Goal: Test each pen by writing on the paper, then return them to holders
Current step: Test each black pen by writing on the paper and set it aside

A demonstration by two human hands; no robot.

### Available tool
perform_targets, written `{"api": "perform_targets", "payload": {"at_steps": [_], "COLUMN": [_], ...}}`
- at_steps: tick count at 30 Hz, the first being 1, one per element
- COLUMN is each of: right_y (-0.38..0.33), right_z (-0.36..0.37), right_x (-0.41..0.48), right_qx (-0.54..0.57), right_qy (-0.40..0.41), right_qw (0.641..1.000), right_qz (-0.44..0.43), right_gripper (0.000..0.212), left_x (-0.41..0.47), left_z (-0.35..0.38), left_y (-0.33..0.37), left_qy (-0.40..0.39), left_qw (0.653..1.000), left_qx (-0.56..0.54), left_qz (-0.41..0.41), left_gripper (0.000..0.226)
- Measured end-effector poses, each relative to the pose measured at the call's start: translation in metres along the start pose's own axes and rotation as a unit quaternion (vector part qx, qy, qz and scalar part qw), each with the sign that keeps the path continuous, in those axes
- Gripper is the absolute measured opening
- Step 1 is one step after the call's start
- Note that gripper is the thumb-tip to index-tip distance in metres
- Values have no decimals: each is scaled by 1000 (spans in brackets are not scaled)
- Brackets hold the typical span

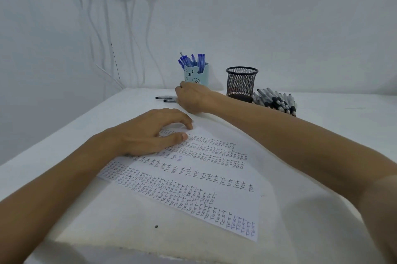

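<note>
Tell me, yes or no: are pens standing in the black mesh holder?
No, nothing rises above the rim of the black mesh holder; the black pens lie piled beside it.

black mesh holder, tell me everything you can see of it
The black mesh holder is a round cup of what looks like wire mesh, with a solid rim and a darker base. It stands upright near the back edge of the table, right of the light blue bear holder and just left of a pile of black-capped pens. No pens stick out above its rim. The right forearm crosses in front of its base; whether they touch I cannot tell.
</note>
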State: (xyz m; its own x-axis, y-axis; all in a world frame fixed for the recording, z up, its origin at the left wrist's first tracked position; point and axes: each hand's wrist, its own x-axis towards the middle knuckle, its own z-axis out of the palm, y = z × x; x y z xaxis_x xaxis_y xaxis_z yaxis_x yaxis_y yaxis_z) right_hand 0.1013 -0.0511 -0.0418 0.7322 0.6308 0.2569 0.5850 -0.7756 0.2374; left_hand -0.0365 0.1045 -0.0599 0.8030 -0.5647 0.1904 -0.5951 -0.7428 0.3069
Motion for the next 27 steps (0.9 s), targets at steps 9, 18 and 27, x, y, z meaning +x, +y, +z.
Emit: {"api": "perform_targets", "payload": {"at_steps": [9, 18, 27], "right_y": [-2, 3, 14], "right_z": [-12, -30, -33], "right_x": [-11, -57, -74], "right_qx": [-19, 23, 51], "right_qy": [-40, 28, 127], "right_qw": [999, 999, 991], "right_qz": [16, 7, -16], "right_gripper": [32, 23, 23], "left_x": [0, 0, -2], "left_z": [-1, 0, -1], "left_y": [1, 2, 9], "left_qy": [4, 7, 10], "left_qw": [1000, 1000, 1000], "left_qx": [-4, 8, 6], "left_qz": [6, 5, 12], "left_gripper": [40, 47, 53]}}
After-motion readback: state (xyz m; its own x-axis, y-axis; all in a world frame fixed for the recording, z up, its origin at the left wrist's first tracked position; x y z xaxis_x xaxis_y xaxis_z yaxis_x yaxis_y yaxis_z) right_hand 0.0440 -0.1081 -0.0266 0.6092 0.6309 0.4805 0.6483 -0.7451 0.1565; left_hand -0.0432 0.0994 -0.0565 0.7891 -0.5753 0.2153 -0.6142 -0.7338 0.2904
